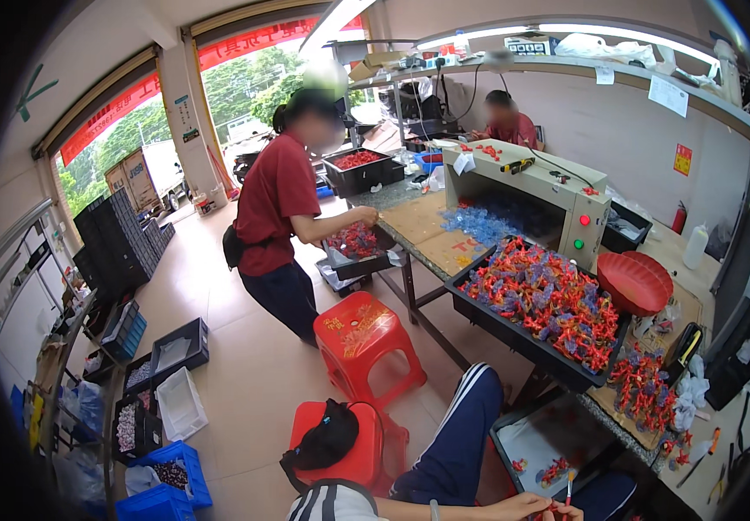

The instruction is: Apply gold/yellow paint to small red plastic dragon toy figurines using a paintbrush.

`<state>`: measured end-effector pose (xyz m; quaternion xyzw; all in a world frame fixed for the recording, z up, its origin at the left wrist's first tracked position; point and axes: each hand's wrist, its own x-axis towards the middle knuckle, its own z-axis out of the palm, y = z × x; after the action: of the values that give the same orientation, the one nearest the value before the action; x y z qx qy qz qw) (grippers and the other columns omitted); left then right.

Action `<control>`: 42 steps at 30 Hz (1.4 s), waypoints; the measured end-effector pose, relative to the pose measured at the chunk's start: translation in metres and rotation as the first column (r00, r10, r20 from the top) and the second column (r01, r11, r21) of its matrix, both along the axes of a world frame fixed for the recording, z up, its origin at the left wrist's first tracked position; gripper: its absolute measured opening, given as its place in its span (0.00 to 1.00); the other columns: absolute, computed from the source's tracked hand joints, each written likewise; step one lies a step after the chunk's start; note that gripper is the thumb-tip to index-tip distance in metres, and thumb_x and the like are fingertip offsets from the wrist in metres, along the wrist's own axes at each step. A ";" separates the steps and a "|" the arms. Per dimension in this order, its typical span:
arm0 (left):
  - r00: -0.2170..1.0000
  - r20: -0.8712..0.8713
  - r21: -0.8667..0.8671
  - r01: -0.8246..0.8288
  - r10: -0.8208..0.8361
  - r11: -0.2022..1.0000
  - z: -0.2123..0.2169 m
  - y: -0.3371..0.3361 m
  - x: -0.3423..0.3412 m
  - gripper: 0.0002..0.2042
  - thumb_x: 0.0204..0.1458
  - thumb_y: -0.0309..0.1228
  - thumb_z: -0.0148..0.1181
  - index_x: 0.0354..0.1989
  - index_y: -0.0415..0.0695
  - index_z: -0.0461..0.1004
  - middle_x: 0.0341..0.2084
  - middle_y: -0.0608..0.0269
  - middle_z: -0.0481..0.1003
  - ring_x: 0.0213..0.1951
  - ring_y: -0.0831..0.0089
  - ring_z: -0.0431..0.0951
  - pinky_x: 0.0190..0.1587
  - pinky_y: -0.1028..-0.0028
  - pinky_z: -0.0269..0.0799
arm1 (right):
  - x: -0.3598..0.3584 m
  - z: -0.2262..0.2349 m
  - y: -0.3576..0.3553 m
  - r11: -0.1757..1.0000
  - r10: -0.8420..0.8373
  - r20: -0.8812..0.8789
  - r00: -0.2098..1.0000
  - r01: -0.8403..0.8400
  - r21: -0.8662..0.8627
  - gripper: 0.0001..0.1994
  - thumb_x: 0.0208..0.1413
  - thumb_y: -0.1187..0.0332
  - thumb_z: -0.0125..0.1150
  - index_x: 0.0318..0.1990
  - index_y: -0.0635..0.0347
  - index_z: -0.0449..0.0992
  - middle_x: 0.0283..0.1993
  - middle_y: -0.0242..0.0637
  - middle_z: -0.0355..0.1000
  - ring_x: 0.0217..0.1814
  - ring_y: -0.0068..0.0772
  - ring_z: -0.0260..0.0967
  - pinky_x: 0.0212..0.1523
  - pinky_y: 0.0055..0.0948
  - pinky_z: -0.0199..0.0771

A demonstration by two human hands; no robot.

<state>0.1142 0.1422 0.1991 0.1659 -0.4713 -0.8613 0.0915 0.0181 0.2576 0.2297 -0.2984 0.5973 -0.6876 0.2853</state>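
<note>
Low at the bottom edge, the person's two hands come together. The left hand (514,506) is curled shut, though what it grips is hidden. The right hand (564,514) pinches a thin red stick (569,489) that points up. Just above the hands sits a dark tray (514,451) with a pale bottom and a few small red pieces (554,471) in it.

On the long surface (444,247) stands a big black bin (496,323) full of red and blue pieces. A smaller heap of red pieces (640,386) lies next to it on the right. A red round basket (634,282) rests behind the bin. A beige machine box (557,187) has one red button and one green button on its front.

A red square sign (682,160) hangs on the far wall. White paper sheets (668,94) hang from the shelf above. Long red banners (245,43) run over the big open doorway.

Another person in a red shirt (275,195) reaches into a black bin of red pieces (356,243). Two red stools (365,334) stand on the floor. Blue crates (167,486) sit at the lower left.
</note>
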 end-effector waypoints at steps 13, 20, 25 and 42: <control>0.996 0.093 0.164 -0.030 0.015 0.986 0.016 -0.028 -0.019 0.19 0.65 0.42 0.40 0.42 0.39 0.73 0.26 0.70 0.71 0.24 0.84 0.71 0.21 0.84 0.69 | -0.003 0.023 -0.028 0.997 -0.009 -0.003 1.000 0.009 0.078 0.10 0.56 0.81 0.58 0.44 0.62 0.68 0.51 0.45 0.71 0.49 0.34 0.70 0.49 0.27 0.71; 0.993 0.043 0.173 -0.117 0.111 0.978 0.023 -0.054 -0.023 0.16 0.64 0.40 0.40 0.45 0.40 0.70 0.28 0.69 0.70 0.23 0.84 0.72 0.21 0.85 0.69 | -0.012 0.030 -0.063 0.999 -0.029 -0.093 0.995 0.028 -0.016 0.12 0.52 0.85 0.60 0.39 0.62 0.66 0.44 0.45 0.72 0.45 0.34 0.71 0.46 0.27 0.72; 0.976 -0.022 -0.105 -0.219 0.218 0.970 0.047 -0.060 -0.018 0.11 0.64 0.38 0.42 0.40 0.44 0.66 0.28 0.68 0.69 0.26 0.83 0.71 0.22 0.84 0.70 | -0.029 0.021 -0.063 0.999 -0.052 -0.104 0.993 0.053 0.002 0.12 0.51 0.84 0.63 0.38 0.61 0.67 0.39 0.42 0.72 0.41 0.32 0.72 0.43 0.27 0.74; 0.972 -0.054 -0.317 -0.234 0.229 0.919 0.053 -0.094 -0.051 0.10 0.64 0.34 0.45 0.40 0.39 0.62 0.27 0.58 0.76 0.18 0.77 0.73 0.17 0.80 0.70 | -0.077 0.025 -0.099 0.998 0.019 -0.133 0.991 -0.026 -0.052 0.11 0.50 0.84 0.63 0.36 0.63 0.68 0.40 0.47 0.76 0.42 0.33 0.73 0.46 0.28 0.73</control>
<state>0.0630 0.0487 0.2521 0.1967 -0.5815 -0.7575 0.2221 -0.0585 0.1588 0.2550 -0.3575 0.5929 -0.6787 0.2449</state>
